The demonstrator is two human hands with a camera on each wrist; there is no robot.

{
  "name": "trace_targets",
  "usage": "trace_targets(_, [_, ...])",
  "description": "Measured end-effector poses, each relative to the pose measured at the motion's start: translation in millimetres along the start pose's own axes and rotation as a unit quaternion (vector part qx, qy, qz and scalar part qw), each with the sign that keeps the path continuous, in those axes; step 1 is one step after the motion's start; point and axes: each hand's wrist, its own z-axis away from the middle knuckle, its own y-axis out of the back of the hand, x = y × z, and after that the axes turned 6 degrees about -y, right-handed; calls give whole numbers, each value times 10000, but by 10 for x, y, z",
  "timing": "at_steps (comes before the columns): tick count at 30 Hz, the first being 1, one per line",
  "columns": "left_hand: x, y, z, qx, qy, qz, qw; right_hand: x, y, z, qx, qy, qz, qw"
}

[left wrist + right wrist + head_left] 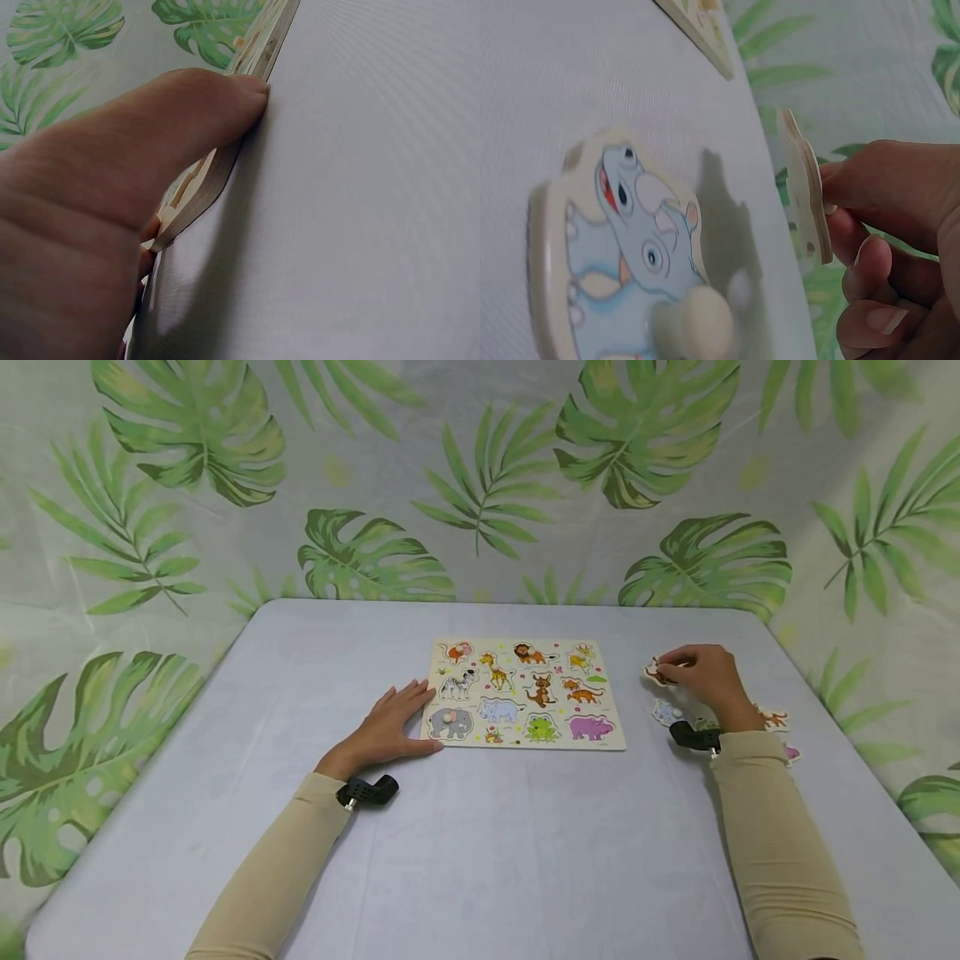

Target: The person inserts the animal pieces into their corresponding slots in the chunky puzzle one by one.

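A wooden animal puzzle board (517, 737) lies flat on the table. My left hand (390, 718) rests at its lower left corner, fingers extended at the left side and thumb (225, 105) against the front edge. On the board, the elephant (448, 724) has a round knob. Right of the board, my right hand (708, 677) pinches a wooden puzzle piece (806, 195) with brown markings, lifted off the table; its animal is unclear. Below that hand lies a blue rhino piece (630, 247), knob up.
More pieces lie beside and partly behind the right wrist: an orange one (776, 718), a purple one (792, 752) and a green one (705, 724). The white-covered table (510, 843) stands before a leaf-print cloth (495, 485).
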Motion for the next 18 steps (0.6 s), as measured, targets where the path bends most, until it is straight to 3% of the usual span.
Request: trace_targets(18, [16,10,4,-11,-14,-12,10000,-285,-159,12,15,504,73,9987])
